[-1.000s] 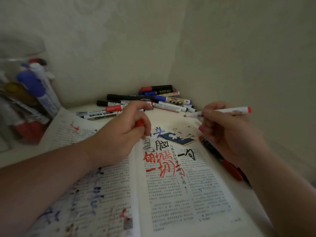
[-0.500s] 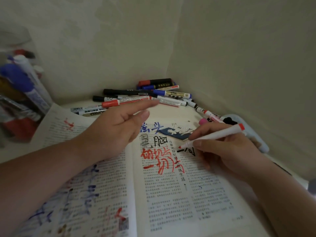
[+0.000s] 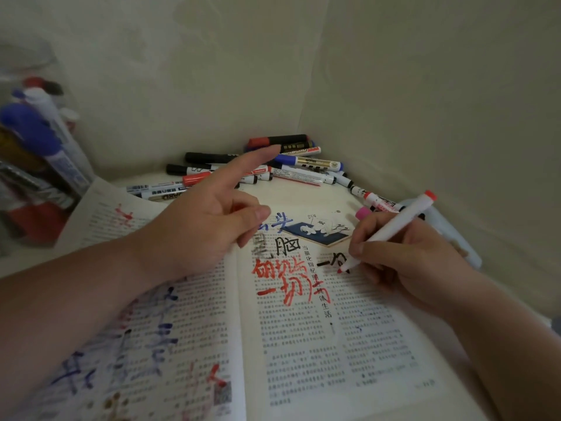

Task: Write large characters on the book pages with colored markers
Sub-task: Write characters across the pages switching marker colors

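Observation:
An open book (image 3: 303, 344) lies in front of me, its printed pages covered with big red, blue and black characters. My right hand (image 3: 406, 262) grips a white marker (image 3: 391, 232) with a red end. Its red tip touches the right page beside a black character, just right of the red ones. My left hand (image 3: 197, 232) rests on the left page at the spine. Its index finger and thumb are stretched out and its other fingers are curled in, with a bit of the red cap (image 3: 243, 205) showing between them.
A heap of markers (image 3: 273, 168) lies in the corner against the two walls behind the book. More markers (image 3: 373, 200) trail along the right wall. A clear holder (image 3: 33, 165) full of markers stands at the left, just beyond the left page.
My right hand came down from above the book and set the marker tip on the right page. My left hand stretched its index finger out; the red cap it pinched is now mostly hidden.

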